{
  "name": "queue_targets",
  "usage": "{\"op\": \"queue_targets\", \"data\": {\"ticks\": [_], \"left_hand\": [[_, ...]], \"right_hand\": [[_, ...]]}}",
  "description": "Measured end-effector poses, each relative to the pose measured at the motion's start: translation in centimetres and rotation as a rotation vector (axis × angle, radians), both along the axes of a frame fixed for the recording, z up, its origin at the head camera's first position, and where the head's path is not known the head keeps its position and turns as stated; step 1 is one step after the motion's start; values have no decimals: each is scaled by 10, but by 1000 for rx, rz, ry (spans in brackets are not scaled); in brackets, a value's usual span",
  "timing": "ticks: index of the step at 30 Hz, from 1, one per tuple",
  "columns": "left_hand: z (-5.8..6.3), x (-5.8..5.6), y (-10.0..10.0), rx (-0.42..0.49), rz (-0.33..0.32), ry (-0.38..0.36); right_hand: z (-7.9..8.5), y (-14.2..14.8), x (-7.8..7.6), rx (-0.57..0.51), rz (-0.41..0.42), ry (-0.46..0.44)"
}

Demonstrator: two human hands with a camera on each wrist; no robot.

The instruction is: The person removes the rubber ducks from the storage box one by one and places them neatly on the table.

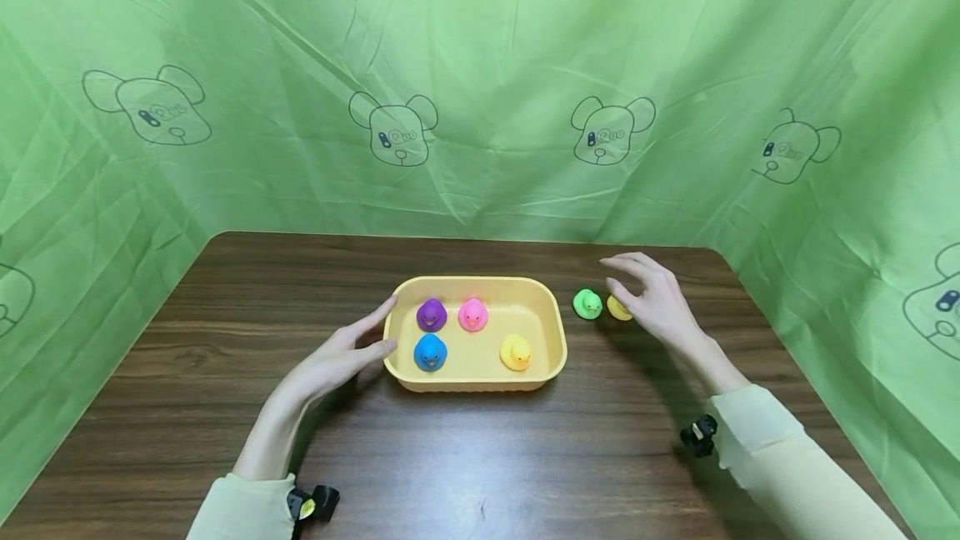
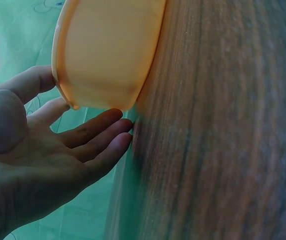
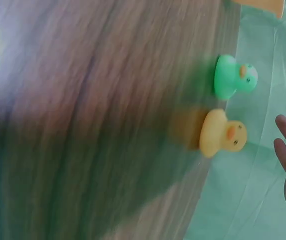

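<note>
A: Which step is this?

B: Reaching, I'd judge: the right hand hangs over the table, thumb and fingers wide apart, holding nothing, near a small round yellow rubber-looking duck

A: And the left hand?

B: Spread, touching the left end of a shallow pale-yellow plastic tray with rounded corners, probably to steady it

A: What does the next move call for?

B: Lowering the right hand and pinching the duck, I think, without nudging the small bright-green rubber-looking duck just beside it

A: How does the yellow one look?

B: Upright on the dark brown wood-grain table, right of the tray, smooth, orange-beaked, dark-eyed; in the head view the hand partly hides it

A: Inside the tray?

B: Four similar ducks: a purple duck, a pink duck, a blue duck, another yellow duck
</note>
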State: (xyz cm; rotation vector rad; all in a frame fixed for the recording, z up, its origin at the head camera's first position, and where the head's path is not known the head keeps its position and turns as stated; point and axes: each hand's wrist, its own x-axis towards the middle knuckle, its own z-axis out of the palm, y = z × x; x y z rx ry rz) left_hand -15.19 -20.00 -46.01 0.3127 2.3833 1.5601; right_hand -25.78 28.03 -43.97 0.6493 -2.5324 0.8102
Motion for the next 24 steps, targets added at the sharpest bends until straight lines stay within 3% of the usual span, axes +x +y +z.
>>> {"op": "queue_targets", "data": {"ticks": [11, 24], "left_hand": [[1, 0, 0, 15, -3, -13], [1, 1, 2, -4, -7, 5]], "right_hand": [[13, -43, 4, -48, 97, 42], [20, -103, 6, -92, 225, -15]]}}
